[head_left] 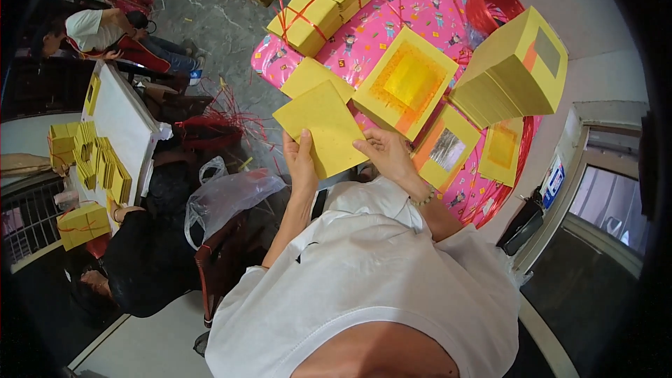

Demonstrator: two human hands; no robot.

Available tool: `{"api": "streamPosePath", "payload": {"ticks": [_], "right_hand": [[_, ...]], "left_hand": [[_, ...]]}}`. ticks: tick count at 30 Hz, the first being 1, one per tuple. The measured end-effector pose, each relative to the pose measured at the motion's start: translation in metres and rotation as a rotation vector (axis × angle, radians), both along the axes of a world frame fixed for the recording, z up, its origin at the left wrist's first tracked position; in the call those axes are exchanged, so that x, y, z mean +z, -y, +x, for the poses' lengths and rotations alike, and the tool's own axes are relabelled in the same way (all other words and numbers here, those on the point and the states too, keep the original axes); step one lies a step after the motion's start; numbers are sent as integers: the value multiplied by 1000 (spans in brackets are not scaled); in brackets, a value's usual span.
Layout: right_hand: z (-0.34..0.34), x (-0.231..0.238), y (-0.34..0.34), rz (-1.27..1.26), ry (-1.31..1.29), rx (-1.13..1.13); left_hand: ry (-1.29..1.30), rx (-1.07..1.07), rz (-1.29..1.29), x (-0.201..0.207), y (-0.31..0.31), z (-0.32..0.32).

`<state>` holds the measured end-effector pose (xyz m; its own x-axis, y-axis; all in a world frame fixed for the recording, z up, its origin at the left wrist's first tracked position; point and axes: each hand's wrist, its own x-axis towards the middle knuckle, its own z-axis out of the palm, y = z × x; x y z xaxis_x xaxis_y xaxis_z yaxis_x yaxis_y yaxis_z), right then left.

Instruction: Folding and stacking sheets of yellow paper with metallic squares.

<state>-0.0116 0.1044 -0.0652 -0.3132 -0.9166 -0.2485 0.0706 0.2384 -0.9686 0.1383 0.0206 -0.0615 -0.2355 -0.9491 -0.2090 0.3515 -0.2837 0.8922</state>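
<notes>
A square yellow paper sheet (323, 126) is held up in front of my body. My left hand (301, 161) grips its lower left edge, thumb on the upper face. On the opposite edge, my right hand (386, 156) pinches the sheet near its lower right corner. I cannot tell whether it is one sheet or a thin stack. Partly hidden behind it lies another plain yellow sheet (315, 78). Just beyond my right hand sit yellow paper with a gold square on orange (414, 82) and yellow paper with a silver square (446, 147).
A tall yellow paper stack (514, 70) leans at the right of the pink patterned tablecloth (378, 17). Bundles tied with red string (322, 10) and a red ribbon roll (493, 5) lie farther back. Left are a plastic bag (227, 199), a white table (129, 112) and two people.
</notes>
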Motion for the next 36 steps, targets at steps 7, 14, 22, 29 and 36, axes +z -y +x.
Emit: {"api": "streamPosePath", "payload": {"ticks": [7, 14, 22, 29, 36], "right_hand": [[-1, 6, 32, 26, -282, 82], [-17, 19, 102, -32, -1011, 212], [-25, -34, 159, 229, -1306, 419], [-14, -58, 168, 383, -1420, 506], [3, -75, 178, 334, -1465, 480]], "left_hand": [[30, 77, 120, -20, 17, 4], [9, 28, 195, -73, 68, -5], [90, 47, 339, -126, 100, -21], [176, 38, 325, -164, 107, -26], [211, 33, 245, -186, 109, -28]]}}
